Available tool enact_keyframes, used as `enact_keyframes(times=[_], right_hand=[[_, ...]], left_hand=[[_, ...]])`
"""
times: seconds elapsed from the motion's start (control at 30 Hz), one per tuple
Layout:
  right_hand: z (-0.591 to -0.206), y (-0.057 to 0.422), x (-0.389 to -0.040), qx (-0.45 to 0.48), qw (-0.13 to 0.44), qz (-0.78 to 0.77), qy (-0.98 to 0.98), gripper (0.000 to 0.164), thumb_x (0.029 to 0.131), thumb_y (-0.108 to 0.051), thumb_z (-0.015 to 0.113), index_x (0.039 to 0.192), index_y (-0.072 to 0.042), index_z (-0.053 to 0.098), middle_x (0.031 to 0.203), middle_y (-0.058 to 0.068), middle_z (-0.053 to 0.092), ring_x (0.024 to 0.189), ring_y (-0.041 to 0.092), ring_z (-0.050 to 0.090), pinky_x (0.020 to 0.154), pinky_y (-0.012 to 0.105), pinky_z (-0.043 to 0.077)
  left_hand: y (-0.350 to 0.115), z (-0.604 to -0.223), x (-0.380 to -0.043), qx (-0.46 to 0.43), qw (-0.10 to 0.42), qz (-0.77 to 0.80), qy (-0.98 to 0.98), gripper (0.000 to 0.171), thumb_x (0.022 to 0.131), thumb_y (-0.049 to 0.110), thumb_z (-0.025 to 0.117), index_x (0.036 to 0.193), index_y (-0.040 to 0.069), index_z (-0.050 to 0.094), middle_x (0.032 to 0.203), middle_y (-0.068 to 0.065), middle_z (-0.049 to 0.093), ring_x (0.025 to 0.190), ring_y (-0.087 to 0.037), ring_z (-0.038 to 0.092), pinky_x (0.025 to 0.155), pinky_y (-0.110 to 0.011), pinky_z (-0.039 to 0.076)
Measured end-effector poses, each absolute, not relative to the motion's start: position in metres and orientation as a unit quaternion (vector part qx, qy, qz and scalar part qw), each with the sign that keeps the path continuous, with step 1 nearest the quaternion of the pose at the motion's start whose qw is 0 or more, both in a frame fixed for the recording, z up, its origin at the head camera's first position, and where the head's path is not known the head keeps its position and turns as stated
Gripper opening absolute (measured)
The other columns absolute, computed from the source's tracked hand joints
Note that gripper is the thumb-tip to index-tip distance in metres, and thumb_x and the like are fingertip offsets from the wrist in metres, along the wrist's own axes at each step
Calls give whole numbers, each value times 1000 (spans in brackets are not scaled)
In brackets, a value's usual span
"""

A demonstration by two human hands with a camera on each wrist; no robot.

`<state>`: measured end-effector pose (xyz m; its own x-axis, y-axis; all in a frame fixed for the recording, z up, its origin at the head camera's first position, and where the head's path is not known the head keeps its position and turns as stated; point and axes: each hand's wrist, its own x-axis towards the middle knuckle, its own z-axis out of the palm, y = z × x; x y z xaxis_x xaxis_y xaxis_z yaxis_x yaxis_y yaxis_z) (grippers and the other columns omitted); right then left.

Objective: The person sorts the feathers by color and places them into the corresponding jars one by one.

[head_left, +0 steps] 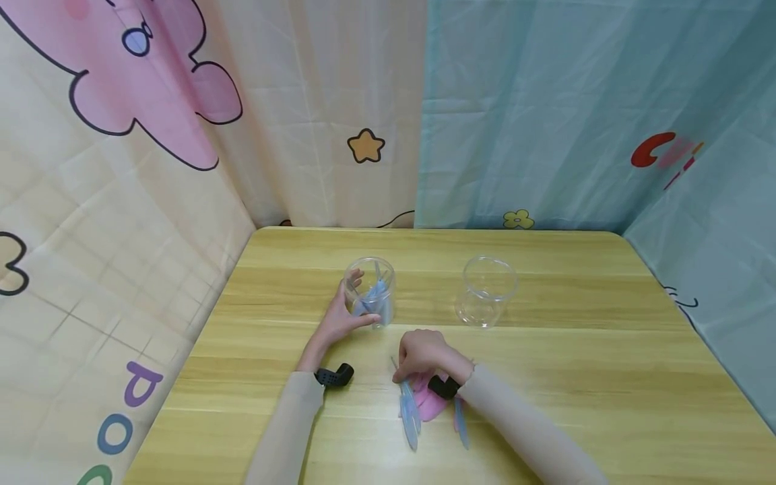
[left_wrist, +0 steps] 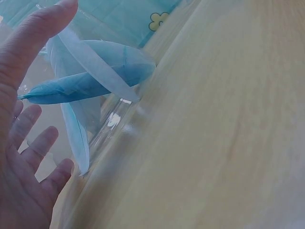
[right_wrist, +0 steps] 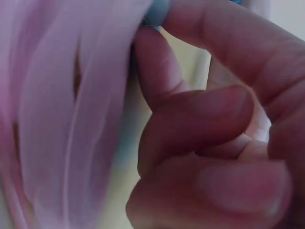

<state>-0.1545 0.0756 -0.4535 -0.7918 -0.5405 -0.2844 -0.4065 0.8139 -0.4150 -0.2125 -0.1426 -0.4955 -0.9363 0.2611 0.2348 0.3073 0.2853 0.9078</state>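
My left hand [head_left: 339, 316] curves around a clear plastic cup [head_left: 389, 286] on the table, thumb at the near side and fingers at the far left. Several blue feathers [left_wrist: 76, 88] lie crossed inside this cup. My right hand [head_left: 424, 351] pinches a blue feather [head_left: 408, 411] between thumb and index finger, its vane pointing down toward the near edge. Beside and under that hand lie pink feathers [head_left: 432, 404], seen large at the left of the right wrist view. Another blue feather [head_left: 461, 424] pokes out below the right wrist.
A second clear cup [head_left: 485, 310] stands upright to the right of the first. The wooden table [head_left: 582, 377] has patterned curtains [head_left: 515, 101] along its back and sides. Both wrists carry small black cameras.
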Motion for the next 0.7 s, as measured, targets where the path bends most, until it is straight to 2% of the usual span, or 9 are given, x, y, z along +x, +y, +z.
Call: enact_keyframes(times=[0.07,0.23,0.4,0.7], right_hand=[[-455,76,-156,-247,212,-180,928,28,67,-38,81,52,-24,62,48,-13,53,48,6,51,48,27,39],[-455,80,-158,-245,240,-232,910,23,67,-34,80,55,-22,64,50,-13,51,46,5,46,43,23,34],[-452,89,-162,-235,276,-333,871,18,73,-25,78,61,-16,67,55,-9,54,45,6,48,41,21,40],[-442,101,-174,-255,281,-417,826,17,82,-20,71,70,-8,68,65,-4,60,57,7,48,51,22,37]], left_hand=[[-143,-495,-212,-173,20,-569,-803,101,70,21,86,148,16,22,151,-4,31,136,-23,27,106,-54,22],[-143,-495,-212,-177,24,-569,-803,101,70,26,86,148,15,23,150,-5,33,136,-23,27,106,-55,21],[-143,-494,-212,-180,24,-570,-801,101,70,27,86,148,14,23,150,-7,32,136,-24,27,106,-54,22],[-142,-494,-212,-182,22,-573,-799,100,71,24,86,148,18,23,150,-8,31,137,-26,26,106,-58,20]])
